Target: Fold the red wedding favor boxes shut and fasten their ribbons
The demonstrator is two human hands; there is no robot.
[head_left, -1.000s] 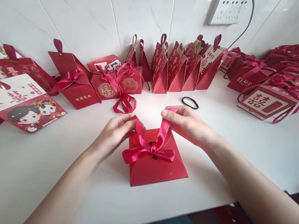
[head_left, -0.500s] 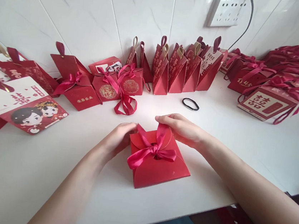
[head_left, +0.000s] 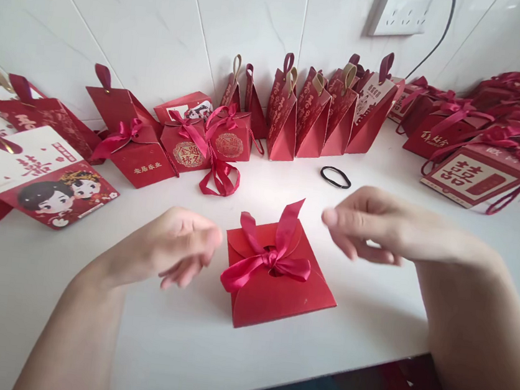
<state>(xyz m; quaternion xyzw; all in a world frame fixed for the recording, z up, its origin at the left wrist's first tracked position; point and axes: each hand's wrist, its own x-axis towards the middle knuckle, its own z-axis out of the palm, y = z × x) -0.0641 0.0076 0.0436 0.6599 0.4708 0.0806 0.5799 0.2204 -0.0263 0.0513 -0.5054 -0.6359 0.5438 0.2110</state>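
A red gift box (head_left: 281,294) stands in front of me on the white tabletop, its top flaps tucked together. A bright red ribbon (head_left: 269,259) is tied in a bow across its top, with two tails pointing up and away. My left hand (head_left: 183,246) hovers just left of the box, holding nothing, its fingers loosely bent and apart. Off the box's right side is my right hand (head_left: 369,226), also empty, with thumb and fingers slightly curled and spread. Neither hand touches the box or the ribbon.
Along the tiled wall stands a row of red triangular boxes (head_left: 313,116) with loops. Ribboned boxes (head_left: 151,164) and a card-like box with cartoon figures (head_left: 62,182) stand left. More red boxes (head_left: 473,172) pile up right. A black band (head_left: 336,177) lies behind my box.
Both hands have let go of the box and moved apart, left hand to the left, right hand to the right. The bow's tails now stand free. The view has shifted slightly.
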